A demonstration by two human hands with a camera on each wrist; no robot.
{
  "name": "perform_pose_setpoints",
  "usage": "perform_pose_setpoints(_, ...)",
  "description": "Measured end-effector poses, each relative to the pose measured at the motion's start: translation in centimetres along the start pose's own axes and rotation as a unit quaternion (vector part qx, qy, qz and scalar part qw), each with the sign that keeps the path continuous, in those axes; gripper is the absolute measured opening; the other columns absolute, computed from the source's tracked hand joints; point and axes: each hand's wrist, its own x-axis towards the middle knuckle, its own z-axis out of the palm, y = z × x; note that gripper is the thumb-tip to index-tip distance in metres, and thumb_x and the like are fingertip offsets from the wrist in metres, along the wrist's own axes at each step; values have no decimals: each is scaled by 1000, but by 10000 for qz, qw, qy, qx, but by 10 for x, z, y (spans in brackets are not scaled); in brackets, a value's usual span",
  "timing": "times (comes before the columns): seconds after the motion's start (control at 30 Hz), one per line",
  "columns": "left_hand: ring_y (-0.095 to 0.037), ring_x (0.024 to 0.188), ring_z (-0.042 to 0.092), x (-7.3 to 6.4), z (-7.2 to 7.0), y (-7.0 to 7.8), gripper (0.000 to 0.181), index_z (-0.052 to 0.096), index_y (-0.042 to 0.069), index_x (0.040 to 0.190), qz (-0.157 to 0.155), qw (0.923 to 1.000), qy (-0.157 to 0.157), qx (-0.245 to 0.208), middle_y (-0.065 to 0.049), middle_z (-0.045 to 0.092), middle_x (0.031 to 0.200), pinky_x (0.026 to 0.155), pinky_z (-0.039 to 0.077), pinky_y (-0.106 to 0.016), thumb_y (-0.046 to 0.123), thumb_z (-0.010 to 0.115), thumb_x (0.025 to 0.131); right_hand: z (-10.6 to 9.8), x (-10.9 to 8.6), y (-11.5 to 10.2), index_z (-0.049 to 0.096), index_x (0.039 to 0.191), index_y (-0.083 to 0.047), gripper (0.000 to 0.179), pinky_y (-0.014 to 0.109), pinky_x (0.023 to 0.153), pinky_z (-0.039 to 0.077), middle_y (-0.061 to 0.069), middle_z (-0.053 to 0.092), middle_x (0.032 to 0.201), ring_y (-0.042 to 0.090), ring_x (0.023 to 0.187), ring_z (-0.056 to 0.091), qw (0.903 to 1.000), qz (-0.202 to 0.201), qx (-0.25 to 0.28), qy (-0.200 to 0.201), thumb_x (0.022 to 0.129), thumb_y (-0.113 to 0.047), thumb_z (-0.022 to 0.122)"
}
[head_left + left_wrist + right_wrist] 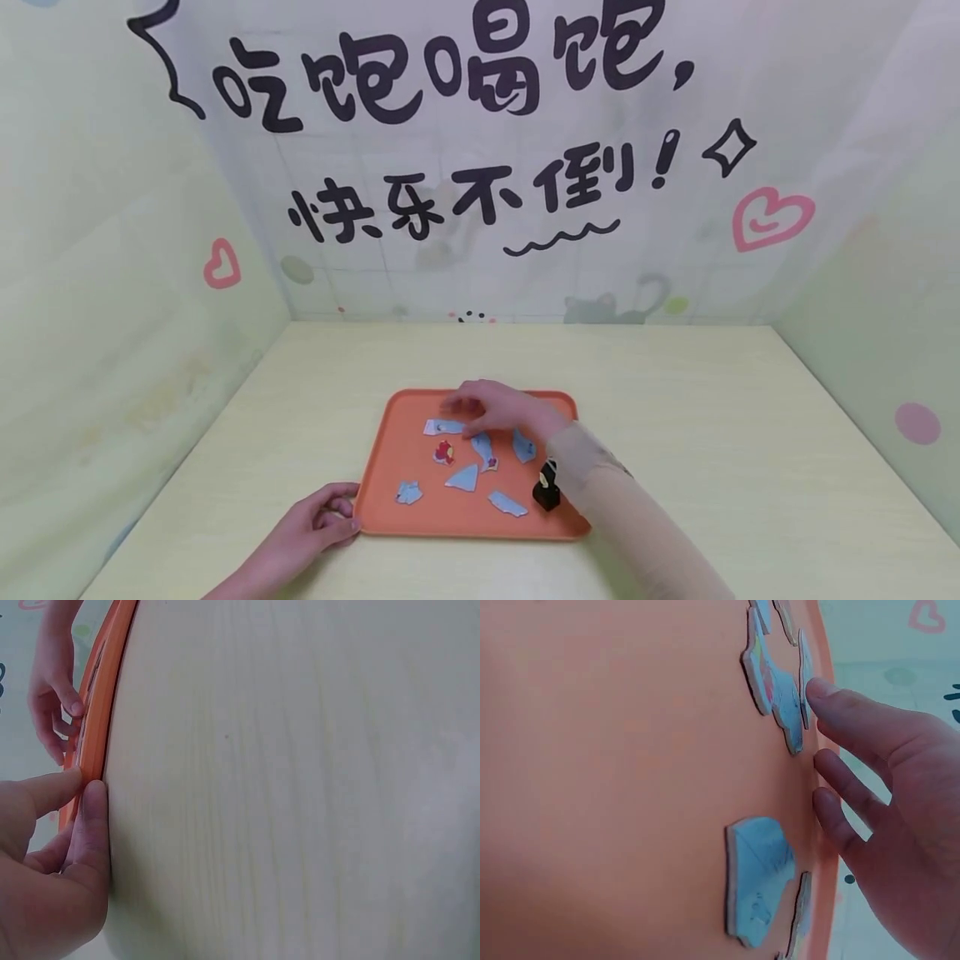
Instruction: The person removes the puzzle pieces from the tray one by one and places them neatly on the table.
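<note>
An orange tray (405, 408) lies on the pale table with several flat puzzle pieces scattered in it, mostly pale blue, one red (444, 452). My left hand (337, 515) grips the tray's front left corner; the left wrist view shows its thumb (94, 817) against the rim (101, 712) and a finger lying over it. My right hand (468, 410) reaches over the tray's far side with fingers stretched. Its fingertips touch a long pale blue piece (442, 427). In the right wrist view the index fingertip (817, 690) meets a piece's edge (776, 686), and another piece (757, 885) lies nearer.
A black wrist camera (547, 492) sits on my right forearm above the tray's right side. Pale green walls enclose the table on the left, right and back; the back wall (480, 167) carries printed lettering. Bare tabletop (712, 433) surrounds the tray.
</note>
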Motion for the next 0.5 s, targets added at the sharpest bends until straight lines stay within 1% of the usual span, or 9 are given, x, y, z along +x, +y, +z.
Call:
perform_pose_setpoints(0.13, -6, 83, 63, 1, 0, 2, 62, 40, -13, 140, -51, 10000, 29, 6, -11, 57, 105, 77, 56, -20, 14, 68, 92, 2, -2, 4, 68, 124, -21, 35, 31, 101, 45, -2, 59, 126, 15, 117, 50, 9993, 160, 345, -52, 90, -18, 73)
perform_pose_setpoints(0.23, -6, 83, 63, 0, 0, 3, 62, 40, -13, 141, -95, 9999, 56, 8, -12, 57, 106, 77, 56, -20, 13, 69, 92, 3, -3, 3, 70, 120, -24, 33, 31, 99, 45, -3, 57, 126, 15, 115, 48, 9964, 489, 692, -42, 89, -16, 74)
perform_pose_setpoints(0.3, -6, 83, 62, -1, 0, 3, 62, 39, -14, 140, -64, 10000, 40, -9, -13, 57, 106, 77, 56, -20, 13, 68, 92, 3, -2, 2, 70, 118, -22, 33, 31, 99, 44, -1, 57, 124, 16, 113, 48, 9942, 640, 861, -52, 88, -12, 74)
perform_pose_setpoints(0.37, -5, 83, 62, -1, 1, 3, 62, 39, -14, 141, -73, 10000, 46, -21, -14, 57, 107, 77, 56, -19, 12, 68, 92, 3, 0, 1, 70, 118, -20, 32, 30, 96, 44, 1, 57, 122, 16, 110, 48, 9943, 679, 815, -73, 88, -11, 74)
perform_pose_setpoints(0.5, -5, 83, 62, -1, 2, 2, 62, 39, -14, 141, -55, 10000, 40, -27, -14, 58, 106, 77, 55, -19, 12, 68, 92, 3, 5, 3, 70, 118, -14, 30, 26, 88, 44, 6, 58, 113, 16, 102, 48, 9967, 517, 623, -88, 89, -7, 72)
